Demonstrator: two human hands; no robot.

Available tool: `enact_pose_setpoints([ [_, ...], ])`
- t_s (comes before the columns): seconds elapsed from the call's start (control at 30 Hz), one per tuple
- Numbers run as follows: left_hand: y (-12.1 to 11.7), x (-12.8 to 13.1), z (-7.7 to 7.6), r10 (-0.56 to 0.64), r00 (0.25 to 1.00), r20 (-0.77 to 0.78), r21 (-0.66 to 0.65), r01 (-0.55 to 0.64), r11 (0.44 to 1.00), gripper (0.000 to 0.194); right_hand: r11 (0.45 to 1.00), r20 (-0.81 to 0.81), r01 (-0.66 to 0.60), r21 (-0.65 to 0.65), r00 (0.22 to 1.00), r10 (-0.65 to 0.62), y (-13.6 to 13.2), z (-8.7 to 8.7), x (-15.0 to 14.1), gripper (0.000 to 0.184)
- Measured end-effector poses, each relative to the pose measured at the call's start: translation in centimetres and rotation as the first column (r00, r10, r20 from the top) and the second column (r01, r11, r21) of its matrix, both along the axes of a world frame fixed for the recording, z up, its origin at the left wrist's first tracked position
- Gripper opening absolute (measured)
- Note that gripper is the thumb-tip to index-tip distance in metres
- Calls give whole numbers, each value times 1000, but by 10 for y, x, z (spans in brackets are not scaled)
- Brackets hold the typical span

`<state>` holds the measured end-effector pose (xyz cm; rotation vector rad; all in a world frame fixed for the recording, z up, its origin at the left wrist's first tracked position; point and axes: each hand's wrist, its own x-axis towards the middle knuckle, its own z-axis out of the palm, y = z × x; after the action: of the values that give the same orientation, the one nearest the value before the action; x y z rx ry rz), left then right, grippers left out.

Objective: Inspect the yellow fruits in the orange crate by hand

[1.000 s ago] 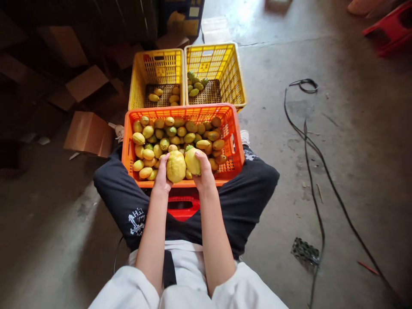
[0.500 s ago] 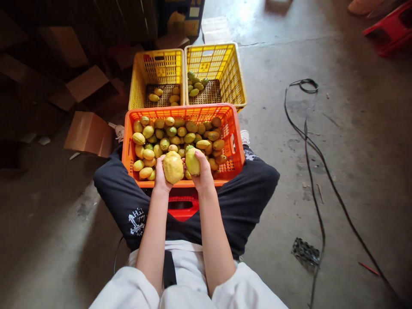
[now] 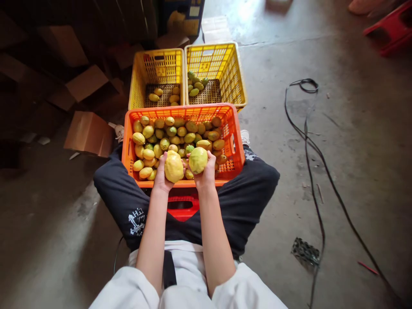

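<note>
My left hand [image 3: 162, 174] is wrapped around a large, lumpy yellow fruit [image 3: 174, 166], quince-like in look. Beside it, my right hand [image 3: 207, 174] grips a smoother yellow-green fruit [image 3: 198, 159], its thumb along the right side. Both fruits are held close together, slightly apart, above the near part of an orange plastic crate [image 3: 238, 137]. Many smaller oval fruits, yellow to green, lie in that crate under my hands. Part of the fingers of each hand is hidden behind the fruit.
Two yellow crates stand behind the orange one; the left crate [image 3: 137, 81] and right crate [image 3: 236, 77] each hold several fruits. Cardboard boxes [image 3: 90, 133] lie at the left. A black cable [image 3: 309, 159] runs across the floor at right, and a red stool [image 3: 388, 32] is far right.
The fruit in my right hand has turned and moved slightly right, showing a rounder face. The left hand's fruit has shifted only a little.
</note>
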<state>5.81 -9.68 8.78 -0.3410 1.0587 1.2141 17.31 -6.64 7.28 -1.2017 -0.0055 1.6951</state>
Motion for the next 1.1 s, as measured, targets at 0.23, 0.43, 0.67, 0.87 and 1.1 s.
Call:
enact_pose_setpoints([
  [0.23,2,7,2,84,992,-90,-7,-85,996,18,995,-22,88,-44,996,-89,2,7,-2,37],
  [0.43,2,5,1,62,997,-44,8,-61,998,33,997,-2,75,-12,997,-75,-2,-6,-1,28],
  [0.67,3,1,-4,43,998,45,-13,-43,999,43,989,63,-36,141,998,28,-9,-13,10,50],
  [0.87,3,-1,-1,54,997,48,-31,-53,998,43,984,25,-54,169,998,50,-7,-14,9,33],
  [1.1,3,0,4,66,997,35,-14,-65,998,37,989,16,-5,149,1000,2,-6,-9,4,20],
])
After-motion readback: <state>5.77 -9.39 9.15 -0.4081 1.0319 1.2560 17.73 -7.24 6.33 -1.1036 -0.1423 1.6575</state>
